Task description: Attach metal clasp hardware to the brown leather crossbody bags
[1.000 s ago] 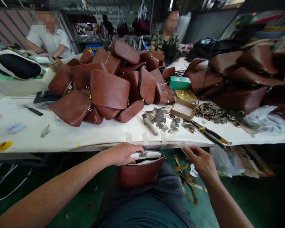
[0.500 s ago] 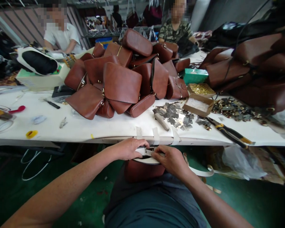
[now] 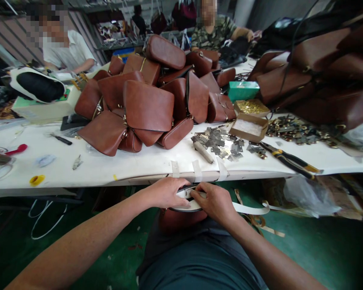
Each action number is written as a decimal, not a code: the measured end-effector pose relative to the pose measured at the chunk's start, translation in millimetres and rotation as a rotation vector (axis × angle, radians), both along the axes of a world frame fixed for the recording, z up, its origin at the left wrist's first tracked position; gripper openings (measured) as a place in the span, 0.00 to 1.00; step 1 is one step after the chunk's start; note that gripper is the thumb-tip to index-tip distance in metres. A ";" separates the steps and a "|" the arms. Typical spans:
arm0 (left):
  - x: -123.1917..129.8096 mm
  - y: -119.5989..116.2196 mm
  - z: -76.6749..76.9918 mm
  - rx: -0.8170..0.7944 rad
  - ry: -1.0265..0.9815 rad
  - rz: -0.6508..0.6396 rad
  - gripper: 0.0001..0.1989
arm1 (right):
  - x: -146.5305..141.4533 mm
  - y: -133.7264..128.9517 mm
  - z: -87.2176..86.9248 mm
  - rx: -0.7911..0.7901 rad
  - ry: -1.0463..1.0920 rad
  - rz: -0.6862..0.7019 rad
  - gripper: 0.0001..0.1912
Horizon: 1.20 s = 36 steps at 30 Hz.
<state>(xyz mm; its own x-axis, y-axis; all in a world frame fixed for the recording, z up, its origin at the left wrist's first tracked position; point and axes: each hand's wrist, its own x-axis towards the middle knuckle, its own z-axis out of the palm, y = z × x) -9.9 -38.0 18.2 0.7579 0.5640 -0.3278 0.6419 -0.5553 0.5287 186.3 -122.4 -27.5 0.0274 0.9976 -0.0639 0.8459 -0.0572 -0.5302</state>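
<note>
A brown leather handbag [image 3: 181, 219] rests on my lap below the table edge, its pale-lined mouth facing up. My left hand [image 3: 169, 192] grips the bag's rim from the left, thumb on the light lining. From the right, my right hand [image 3: 216, 198] has its fingers pinched at the same opening, close to my left fingertips. A white strip of tape [image 3: 251, 208] runs out from under my right hand and curls at its far end. The right fingers appear closed on this tape, though they cover most of it there.
Brown handbags [image 3: 148, 104] are heaped on the white table [image 3: 93, 171]. Toward the right lie thin metal plates [image 3: 220, 141], a grey rod [image 3: 203, 152], a small carton [image 3: 248, 127] and long-nosed pliers [image 3: 290, 160]. A yellow tape roll [image 3: 36, 180] sits left. Two people are across the table.
Both hands remain at the bag's mouth, with my right fingers now closer to the left. The white tape stretches straighter to the right. A person opposite has raised an arm.
</note>
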 end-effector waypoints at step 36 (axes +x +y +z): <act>28.4 -23.1 10.0 0.421 0.258 -0.195 0.13 | 2.7 -12.0 16.6 0.004 -0.088 0.221 0.13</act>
